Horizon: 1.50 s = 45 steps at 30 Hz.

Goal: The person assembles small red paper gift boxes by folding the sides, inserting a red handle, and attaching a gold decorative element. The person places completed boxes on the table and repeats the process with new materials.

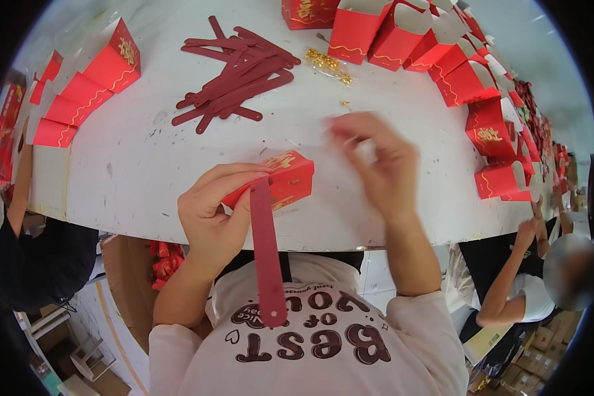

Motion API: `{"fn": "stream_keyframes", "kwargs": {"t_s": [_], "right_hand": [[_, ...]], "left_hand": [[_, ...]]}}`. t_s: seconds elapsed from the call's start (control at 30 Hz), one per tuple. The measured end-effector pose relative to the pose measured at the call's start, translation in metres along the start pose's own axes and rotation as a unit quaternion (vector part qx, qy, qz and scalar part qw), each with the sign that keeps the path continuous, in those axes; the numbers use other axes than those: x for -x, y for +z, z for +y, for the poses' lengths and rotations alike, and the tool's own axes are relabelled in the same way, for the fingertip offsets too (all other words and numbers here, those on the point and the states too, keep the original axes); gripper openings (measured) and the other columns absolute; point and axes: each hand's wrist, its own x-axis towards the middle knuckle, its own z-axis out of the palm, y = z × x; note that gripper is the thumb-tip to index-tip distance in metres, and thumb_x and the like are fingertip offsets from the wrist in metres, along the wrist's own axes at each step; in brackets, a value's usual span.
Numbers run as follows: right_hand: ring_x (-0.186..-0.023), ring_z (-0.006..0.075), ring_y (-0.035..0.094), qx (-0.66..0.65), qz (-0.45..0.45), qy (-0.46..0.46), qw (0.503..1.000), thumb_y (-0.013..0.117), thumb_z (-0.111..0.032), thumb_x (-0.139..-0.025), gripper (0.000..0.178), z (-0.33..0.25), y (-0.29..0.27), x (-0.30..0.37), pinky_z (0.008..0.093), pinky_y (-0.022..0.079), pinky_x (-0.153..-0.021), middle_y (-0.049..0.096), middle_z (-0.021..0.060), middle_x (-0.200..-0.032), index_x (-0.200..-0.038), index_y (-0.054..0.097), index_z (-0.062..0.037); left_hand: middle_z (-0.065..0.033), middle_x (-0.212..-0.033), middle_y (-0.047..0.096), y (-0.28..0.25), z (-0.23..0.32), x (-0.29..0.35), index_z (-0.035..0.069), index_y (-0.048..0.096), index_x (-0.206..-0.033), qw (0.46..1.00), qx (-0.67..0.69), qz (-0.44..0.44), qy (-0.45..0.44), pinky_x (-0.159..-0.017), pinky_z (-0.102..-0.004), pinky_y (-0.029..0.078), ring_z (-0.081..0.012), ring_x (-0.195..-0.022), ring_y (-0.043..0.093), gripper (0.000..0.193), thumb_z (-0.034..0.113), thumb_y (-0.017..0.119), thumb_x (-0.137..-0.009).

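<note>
My left hand [211, 208] is closed around a small red cardboard box [294, 181] with gold print, tilted above the table's near edge. Pinched against the box's side by that hand is one end of a dark red strap [268, 257], whose other end, with a small hole, hangs toward me. To the right of the box, my right hand [383, 168] is raised and smeared by motion; whether its fingers hold anything cannot be made out. Beyond the hands lies a loose pile of similar straps [234, 79]. A clear bag of small gold fasteners [329, 65] is beside it, with a loose gold piece [344, 103] nearer me.
Open red boxes [468, 82] stand in a curved row along the right of the white table [125, 171], and more red boxes [86, 92] are at the left. Other people sit at left [46, 264] and right [508, 303]. A cardboard carton [125, 284] stands below the table edge.
</note>
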Motion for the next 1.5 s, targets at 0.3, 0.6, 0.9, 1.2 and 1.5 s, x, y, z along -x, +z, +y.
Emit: {"fn": "stream_keyframes", "kwargs": {"t_s": [0.3,0.6,0.9,1.2,1.5], "right_hand": [[-0.082,0.0269,0.060,0.399,-0.018,0.012,0.917,0.066,-0.001,-0.075,0.012,0.073,-0.061,0.006,0.0344,0.050,-0.073,0.064,0.0107,-0.088,-0.087,0.066,0.0001],[-0.068,0.0188,0.065,-0.017,-0.060,-0.065,0.996,0.072,0.005,-0.070,0.016,-0.031,0.014,0.040,0.0257,0.052,-0.061,0.067,0.0084,-0.080,-0.083,0.066,-0.0017],[-0.070,0.0165,0.060,-0.050,0.038,-0.080,0.995,0.069,0.004,-0.074,0.019,-0.017,0.050,0.040,0.0248,0.047,-0.056,0.060,0.0094,-0.088,-0.091,0.069,-0.0034],[-0.068,0.0189,0.039,0.015,0.109,-0.085,0.990,0.072,-0.003,-0.069,0.017,-0.015,0.055,0.044,0.0293,0.031,-0.058,0.041,0.0029,-0.074,-0.085,0.067,-0.0070],[-0.072,0.0177,0.036,0.084,0.103,-0.074,0.988,0.074,0.000,-0.068,0.020,-0.020,0.053,0.043,0.0275,0.030,-0.058,0.038,0.0033,-0.077,-0.085,0.067,-0.0074]], "left_hand": [[-0.0144,-0.098,0.065,0.000,0.011,-0.005,-0.003,0.068,-0.097,0.987,0.104,-0.027,-0.120,-0.068,-0.0260,0.051,-0.0176,-0.085,0.063,0.017,-0.004,0.060,-0.082],[-0.0153,-0.100,0.065,-0.003,0.007,-0.004,-0.003,0.067,-0.097,0.993,0.065,-0.033,-0.088,-0.077,-0.0284,0.051,-0.0209,-0.093,0.062,0.020,-0.008,0.056,-0.081],[-0.0160,-0.100,0.065,-0.001,0.012,-0.006,-0.003,0.067,-0.096,0.995,0.046,-0.035,-0.086,-0.077,-0.0278,0.052,-0.0223,-0.095,0.062,0.020,-0.007,0.056,-0.081],[-0.0165,-0.099,0.065,-0.001,0.008,-0.005,-0.003,0.067,-0.096,0.997,0.034,-0.039,-0.057,-0.082,-0.0309,0.050,-0.0245,-0.095,0.063,0.018,-0.005,0.059,-0.080],[-0.0173,-0.099,0.065,0.000,0.005,-0.003,-0.003,0.066,-0.097,0.999,0.022,-0.042,-0.017,-0.083,-0.0330,0.050,-0.0263,-0.096,0.063,0.017,-0.003,0.064,-0.080]]}}
